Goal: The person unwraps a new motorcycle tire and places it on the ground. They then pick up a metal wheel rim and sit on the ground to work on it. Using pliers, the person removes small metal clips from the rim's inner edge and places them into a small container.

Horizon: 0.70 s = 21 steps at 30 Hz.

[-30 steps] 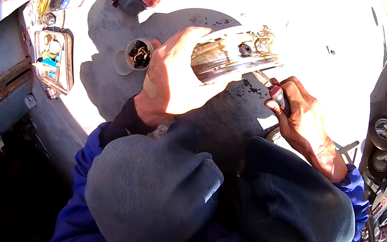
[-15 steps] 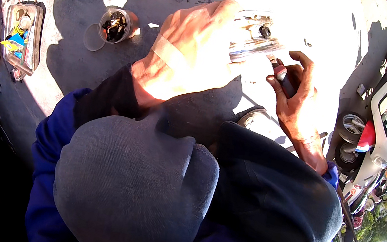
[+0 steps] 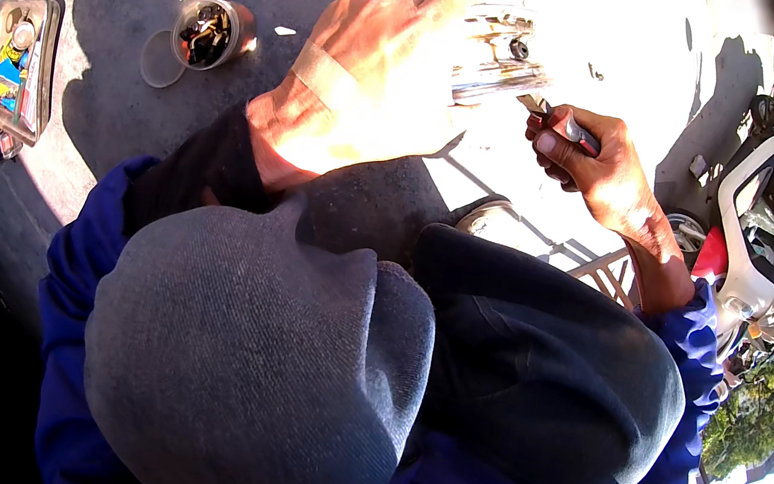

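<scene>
- Silver, brown-stained, ribbed metal part [image 3: 492, 64] is out past our dark blue denim knees [image 3: 258, 353], held at its left end by our left hand [image 3: 364, 66].
- Left fingers: clamped on the part; we can't tell how far they wrap, glare washes out the tips.
- Right hand [image 3: 607, 165]: fingers closed around a short red-and-black-handled tool with a flat metal blade [image 3: 567, 127]. Tip is just beside the part's lower right edge; contact can't be confirmed from this angle.
- Risk: blade skids off that edge if we push hard at a shallow angle. Could score the metal, or catch our left hand.
- Risk: one-ended grip. Side load on the free right end could twist the part loose and drop it on the grey concrete floor [image 3: 117, 62].
- Risk: clear plastic cup of small dark pieces [image 3: 242, 29] sits open left of our left hand, round clear lid [image 3: 162, 65] beside it. One wide forearm swing could spill it.
</scene>
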Motion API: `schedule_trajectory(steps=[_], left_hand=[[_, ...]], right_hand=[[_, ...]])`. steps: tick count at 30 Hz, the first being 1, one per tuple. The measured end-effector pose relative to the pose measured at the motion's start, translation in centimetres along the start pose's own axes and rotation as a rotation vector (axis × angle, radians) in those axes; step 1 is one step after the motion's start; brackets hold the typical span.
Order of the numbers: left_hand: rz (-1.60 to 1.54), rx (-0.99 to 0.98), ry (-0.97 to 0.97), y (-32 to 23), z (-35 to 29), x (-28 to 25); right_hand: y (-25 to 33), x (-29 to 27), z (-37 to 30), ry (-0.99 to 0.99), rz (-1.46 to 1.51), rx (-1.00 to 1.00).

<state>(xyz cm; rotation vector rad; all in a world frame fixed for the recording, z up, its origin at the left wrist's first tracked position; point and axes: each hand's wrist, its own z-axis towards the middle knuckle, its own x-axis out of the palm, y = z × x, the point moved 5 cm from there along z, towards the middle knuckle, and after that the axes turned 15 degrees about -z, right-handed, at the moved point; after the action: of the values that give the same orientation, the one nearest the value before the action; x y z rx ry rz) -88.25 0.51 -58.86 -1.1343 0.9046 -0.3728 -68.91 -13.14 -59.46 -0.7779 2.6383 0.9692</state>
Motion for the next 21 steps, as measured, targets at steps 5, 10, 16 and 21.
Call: schedule_trajectory(steps=[5, 10, 16, 21], left_hand=[[-0.030, 0.010, 0.012, 1.0, 0.2, -1.1], [-0.202, -0.090, 0.017, 1.8, 1.2, -2.5], [-0.058, 0.049, 0.220, 2.5, 1.7, -3.6], [0.115, 0.059, 0.254, 2.5, 1.3, -4.1]], right_hand=[[1.3, -1.3, 1.1, 0.077, -0.071, -0.035], [3.1, -2.8, 2.8, 0.034, -0.274, -0.133], [5.6, -3.3, 2.7, -0.131, -0.462, -0.267], [6.5, -2.6, 2.1, -0.226, -0.525, -0.350]])
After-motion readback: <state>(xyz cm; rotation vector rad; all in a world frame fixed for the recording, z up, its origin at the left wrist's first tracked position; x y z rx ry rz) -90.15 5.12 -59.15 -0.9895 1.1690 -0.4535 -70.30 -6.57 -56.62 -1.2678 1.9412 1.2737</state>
